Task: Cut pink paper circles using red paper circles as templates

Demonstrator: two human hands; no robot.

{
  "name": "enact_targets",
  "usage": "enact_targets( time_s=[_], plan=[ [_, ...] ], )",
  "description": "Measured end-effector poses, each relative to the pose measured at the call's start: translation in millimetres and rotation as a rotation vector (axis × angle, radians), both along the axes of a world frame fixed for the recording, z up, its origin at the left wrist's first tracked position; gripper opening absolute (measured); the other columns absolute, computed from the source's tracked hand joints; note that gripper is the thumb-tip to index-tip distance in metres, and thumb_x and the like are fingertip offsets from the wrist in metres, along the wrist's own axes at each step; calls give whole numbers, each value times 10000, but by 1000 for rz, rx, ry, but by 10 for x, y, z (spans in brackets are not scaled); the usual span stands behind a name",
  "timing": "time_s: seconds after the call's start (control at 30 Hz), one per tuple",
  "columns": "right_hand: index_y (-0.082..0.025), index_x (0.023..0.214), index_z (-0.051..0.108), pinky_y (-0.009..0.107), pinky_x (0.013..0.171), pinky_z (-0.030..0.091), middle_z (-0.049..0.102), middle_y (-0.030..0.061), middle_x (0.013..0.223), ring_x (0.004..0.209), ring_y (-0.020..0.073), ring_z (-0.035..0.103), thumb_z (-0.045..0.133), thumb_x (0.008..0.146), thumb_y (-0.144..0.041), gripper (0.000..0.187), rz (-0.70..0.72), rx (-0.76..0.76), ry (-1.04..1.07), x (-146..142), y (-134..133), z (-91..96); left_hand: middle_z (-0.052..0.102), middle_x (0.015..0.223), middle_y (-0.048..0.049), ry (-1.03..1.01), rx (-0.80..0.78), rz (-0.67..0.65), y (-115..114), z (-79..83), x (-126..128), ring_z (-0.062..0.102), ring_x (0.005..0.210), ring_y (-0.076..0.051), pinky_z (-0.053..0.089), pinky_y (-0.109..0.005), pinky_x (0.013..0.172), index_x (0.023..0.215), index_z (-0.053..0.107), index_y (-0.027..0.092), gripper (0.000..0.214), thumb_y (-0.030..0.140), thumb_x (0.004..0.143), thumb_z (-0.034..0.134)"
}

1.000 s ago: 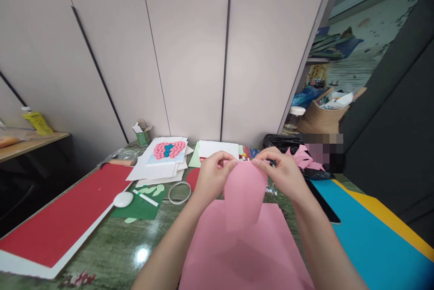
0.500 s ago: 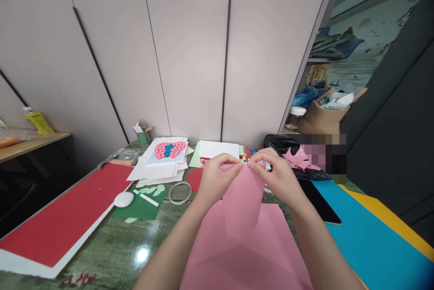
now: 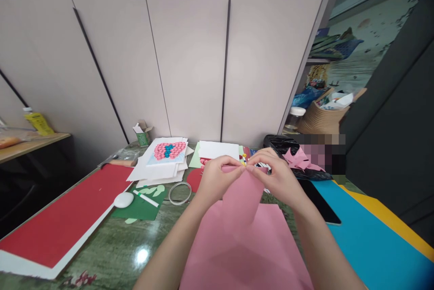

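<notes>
Nearest, a large pink sheet lies flat on the green table, squarely before the person, perhaps to be within easy reach of both hands. Above it hangs a smaller piece of pink paper, lifted clear at its top. The left hand and right hand both pinch its far upper edge, thumbs against fingers, their tips almost meeting; such close grips probably steady that edge while the lower part hangs free. To the left, a red sheet and, to the right, a blue sheet flank the middle, likely leaving the forearms room. A dark tablet lies on the blue one. Farther left, a white pen rests across green paper, near a ring. Farthest, white papers are stacked by the cabinet, seemingly set aside, while pink scraps sit on a black bag at far right.
</notes>
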State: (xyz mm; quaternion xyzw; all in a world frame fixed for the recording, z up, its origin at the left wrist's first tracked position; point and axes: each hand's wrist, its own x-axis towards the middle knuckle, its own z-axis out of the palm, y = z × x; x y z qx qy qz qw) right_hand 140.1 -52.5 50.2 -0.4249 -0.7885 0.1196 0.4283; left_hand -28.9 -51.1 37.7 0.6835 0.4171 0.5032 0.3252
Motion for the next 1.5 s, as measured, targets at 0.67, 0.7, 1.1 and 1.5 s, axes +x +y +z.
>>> enact_targets(
  time_s=[0.67,0.7,1.1,1.5],
  plan=[
    [-260,791,651,376,811,382,642,33,873,946,232,489,577,775,-308,90,-7,-47,-140,139,-44,43,691,751,-13,54,-13,-35,29,-20,-60,609,715,-145,451,-234,647,679,663,191,110,263,719,590],
    [-260,778,652,378,813,378,644,30,857,936,228,488,576,780,-307,89,-9,-43,-153,131,-53,44,692,747,-7,71,0,-37,20,-14,-48,611,724,-143,449,-234,658,678,665,196,103,255,720,591],
    [-222,693,628,367,771,371,631,35,759,868,216,477,566,796,-270,130,38,-37,-169,150,-62,84,678,686,2,128,48,-33,-50,22,2,599,679,-140,415,-228,597,646,660,199,117,254,728,597],
    [-215,711,620,332,785,368,605,29,811,878,205,503,579,782,-276,102,-63,-20,153,233,7,34,633,711,16,40,-47,-29,-7,53,-17,577,670,-126,443,-245,657,921,636,243,264,243,658,659]
  ],
)
